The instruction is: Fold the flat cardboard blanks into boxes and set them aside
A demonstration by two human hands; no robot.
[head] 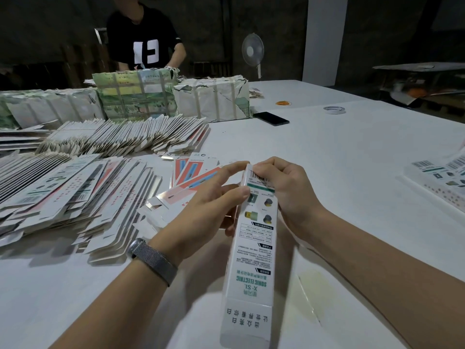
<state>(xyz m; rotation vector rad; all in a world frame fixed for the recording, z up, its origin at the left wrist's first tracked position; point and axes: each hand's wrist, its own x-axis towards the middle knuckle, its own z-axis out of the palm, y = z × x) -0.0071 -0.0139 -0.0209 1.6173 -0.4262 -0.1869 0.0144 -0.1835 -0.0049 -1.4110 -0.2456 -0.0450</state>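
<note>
Both hands, left and right, are clamped on the far end of a long white box, held above the tabletop's near edge; flat blanks are piled toward its left edge.

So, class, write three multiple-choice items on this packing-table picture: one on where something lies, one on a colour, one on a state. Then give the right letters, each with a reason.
1. Where do the flat blanks lie?
A. on the table to the left of the hands
B. on the floor
C. on a chair

2. What colour is the phone?
A. red
B. black
C. yellow

3. What state is the box in?
A. flat on the table
B. torn in two
C. folded up, gripped by both hands

Answers: 1 A, the stacks fan out left of the left hand. 2 B, it lies dark on the white table. 3 C, the right hand and the left pinch its far end.
</note>
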